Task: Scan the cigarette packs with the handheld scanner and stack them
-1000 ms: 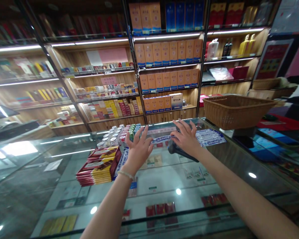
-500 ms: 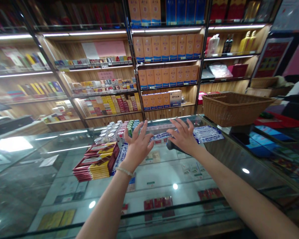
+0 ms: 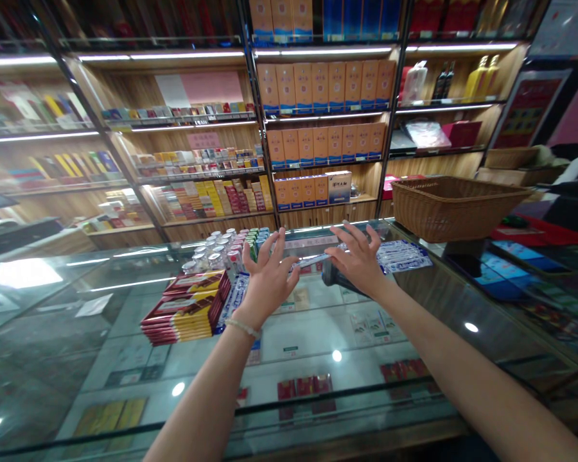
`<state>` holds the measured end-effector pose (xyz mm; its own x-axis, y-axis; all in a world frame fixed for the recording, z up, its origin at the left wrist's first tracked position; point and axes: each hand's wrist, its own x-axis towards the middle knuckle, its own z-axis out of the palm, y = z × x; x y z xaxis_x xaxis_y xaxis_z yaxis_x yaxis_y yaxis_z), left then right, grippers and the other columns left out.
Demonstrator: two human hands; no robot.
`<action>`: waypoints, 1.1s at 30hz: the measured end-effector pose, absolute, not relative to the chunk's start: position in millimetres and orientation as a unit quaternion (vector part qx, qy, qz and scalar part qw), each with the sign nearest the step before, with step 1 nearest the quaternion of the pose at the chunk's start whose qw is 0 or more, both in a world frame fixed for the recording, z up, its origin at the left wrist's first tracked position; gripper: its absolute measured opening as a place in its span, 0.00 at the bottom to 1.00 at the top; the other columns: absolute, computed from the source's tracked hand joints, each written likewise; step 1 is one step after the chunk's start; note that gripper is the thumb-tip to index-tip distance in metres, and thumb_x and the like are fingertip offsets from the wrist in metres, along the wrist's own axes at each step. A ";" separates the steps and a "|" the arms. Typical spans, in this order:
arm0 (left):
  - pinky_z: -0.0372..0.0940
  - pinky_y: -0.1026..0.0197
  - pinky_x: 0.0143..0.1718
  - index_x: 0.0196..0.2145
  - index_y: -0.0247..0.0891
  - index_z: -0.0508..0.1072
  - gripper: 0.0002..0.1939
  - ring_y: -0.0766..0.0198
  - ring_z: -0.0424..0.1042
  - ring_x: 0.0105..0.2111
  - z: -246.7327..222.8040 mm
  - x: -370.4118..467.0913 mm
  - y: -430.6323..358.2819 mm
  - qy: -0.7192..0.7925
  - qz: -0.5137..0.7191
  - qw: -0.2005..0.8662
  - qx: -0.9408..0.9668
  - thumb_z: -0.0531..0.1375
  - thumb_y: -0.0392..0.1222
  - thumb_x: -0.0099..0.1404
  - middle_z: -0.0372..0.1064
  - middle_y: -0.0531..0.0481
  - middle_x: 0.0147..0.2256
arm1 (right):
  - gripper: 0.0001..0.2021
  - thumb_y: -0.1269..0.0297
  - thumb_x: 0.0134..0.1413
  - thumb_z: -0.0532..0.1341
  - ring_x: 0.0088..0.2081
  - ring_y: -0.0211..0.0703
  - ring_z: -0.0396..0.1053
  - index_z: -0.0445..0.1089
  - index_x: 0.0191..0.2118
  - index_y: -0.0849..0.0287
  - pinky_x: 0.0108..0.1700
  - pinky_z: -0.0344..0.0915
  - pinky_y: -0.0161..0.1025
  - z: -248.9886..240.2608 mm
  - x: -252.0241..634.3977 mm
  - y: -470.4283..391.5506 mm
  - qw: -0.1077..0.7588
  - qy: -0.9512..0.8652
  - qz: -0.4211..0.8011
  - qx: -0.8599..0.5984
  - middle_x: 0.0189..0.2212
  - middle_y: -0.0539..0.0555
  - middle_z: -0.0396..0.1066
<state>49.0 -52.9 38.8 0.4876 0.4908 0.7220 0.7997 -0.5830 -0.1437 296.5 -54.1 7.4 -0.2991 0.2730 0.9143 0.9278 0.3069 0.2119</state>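
Note:
A slim blue-and-white wrapped packet [image 3: 313,260] stretches between my two hands above the glass counter, turned nearly edge-on. My left hand [image 3: 268,276] pinches its left end between thumb and finger, the other fingers raised. At the opposite end, my right hand [image 3: 359,260] grips it the same way. Similar blue-and-white packets [image 3: 403,255] lie in a row just beyond my right hand. More of these packets [image 3: 232,303] lie left of my left wrist, beside stacked red-and-yellow chocolate packs [image 3: 185,314]. Partly behind my right hand is a dark handheld device [image 3: 332,277].
The glass display counter [image 3: 313,333] has goods beneath its top. Small lidded containers [image 3: 216,251] stand behind the chocolate packs. A wicker basket [image 3: 453,208] sits at the right, near blue flat boxes [image 3: 501,276]. Shelves with orange boxes [image 3: 320,86] line the back wall.
The packet between my hands has tilted from showing its printed face to nearly edge-on. Both hands stay in almost the same place, still pinching its ends.

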 end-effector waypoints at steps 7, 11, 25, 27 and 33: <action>0.32 0.24 0.71 0.51 0.45 0.79 0.17 0.37 0.48 0.74 39.7 48.3 -53.1 -0.419 -0.359 0.226 -0.803 0.62 0.54 0.70 0.45 0.38 0.75 | 0.11 0.55 0.67 0.61 0.75 0.63 0.42 0.80 0.40 0.50 0.71 0.33 0.72 16.8 290.7 -61.1 0.400 -0.709 -0.210 -0.541 0.73 0.55 0.56; 0.34 0.22 0.69 0.45 0.45 0.81 0.14 0.33 0.44 0.74 41.4 48.0 -54.3 -0.434 -0.359 0.225 -0.795 0.62 0.54 0.70 0.46 0.41 0.75 | 0.11 0.55 0.66 0.60 0.75 0.65 0.39 0.80 0.38 0.51 0.70 0.32 0.75 20.3 291.2 -62.3 0.396 -0.717 -0.136 -0.558 0.74 0.53 0.53; 0.36 0.20 0.68 0.38 0.45 0.83 0.15 0.34 0.41 0.75 39.4 48.8 -49.5 -0.470 -0.366 0.156 -0.787 0.58 0.51 0.73 0.46 0.47 0.76 | 0.17 0.52 0.59 0.68 0.77 0.64 0.34 0.77 0.53 0.47 0.72 0.29 0.72 19.8 293.8 -66.2 0.365 -0.727 -0.142 -0.564 0.77 0.55 0.44; 0.36 0.20 0.68 0.38 0.45 0.83 0.15 0.34 0.40 0.75 38.4 47.8 -47.5 -0.477 -0.371 0.140 -0.785 0.58 0.51 0.73 0.46 0.47 0.76 | 0.19 0.52 0.57 0.70 0.77 0.64 0.34 0.76 0.53 0.48 0.72 0.29 0.71 17.0 294.3 -64.9 0.367 -0.726 -0.159 -0.559 0.77 0.56 0.44; 0.36 0.19 0.67 0.37 0.46 0.83 0.14 0.34 0.39 0.75 37.8 47.8 -46.4 -0.491 -0.358 0.112 -0.786 0.59 0.51 0.72 0.46 0.48 0.76 | 0.12 0.55 0.58 0.70 0.76 0.66 0.37 0.78 0.46 0.47 0.72 0.30 0.72 12.1 296.1 -60.0 0.378 -0.720 -0.181 -0.553 0.76 0.54 0.47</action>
